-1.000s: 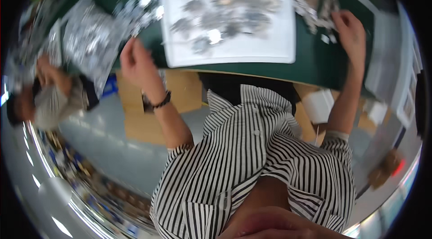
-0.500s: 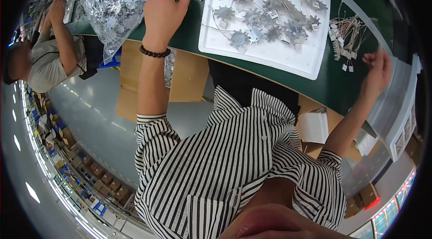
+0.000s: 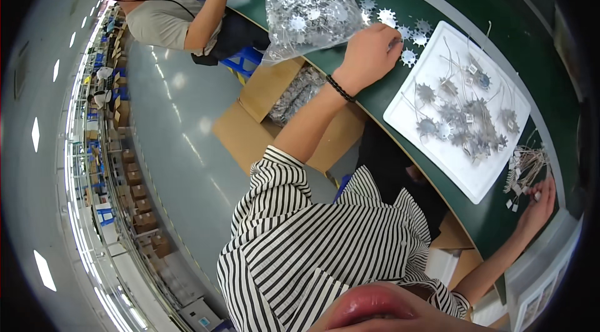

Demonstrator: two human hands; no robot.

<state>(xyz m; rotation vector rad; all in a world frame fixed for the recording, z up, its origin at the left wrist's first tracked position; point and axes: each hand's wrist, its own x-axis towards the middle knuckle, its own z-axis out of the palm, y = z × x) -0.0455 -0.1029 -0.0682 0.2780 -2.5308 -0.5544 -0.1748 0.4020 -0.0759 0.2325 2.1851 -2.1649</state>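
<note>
Lying loose to the left of the white tray, the metal stars are sitting just beside the left hand, whose fingers are bending inward; whether they are gripping one, I cannot tell. Right of the tray, the cables are crossing in a bundle; the right hand is resting at their ends, its grip not showing clearly. Tugging one could be dragging others along. Farther left of the tray, a plastic bag is bulging; bumping it could be scattering stars.
</note>
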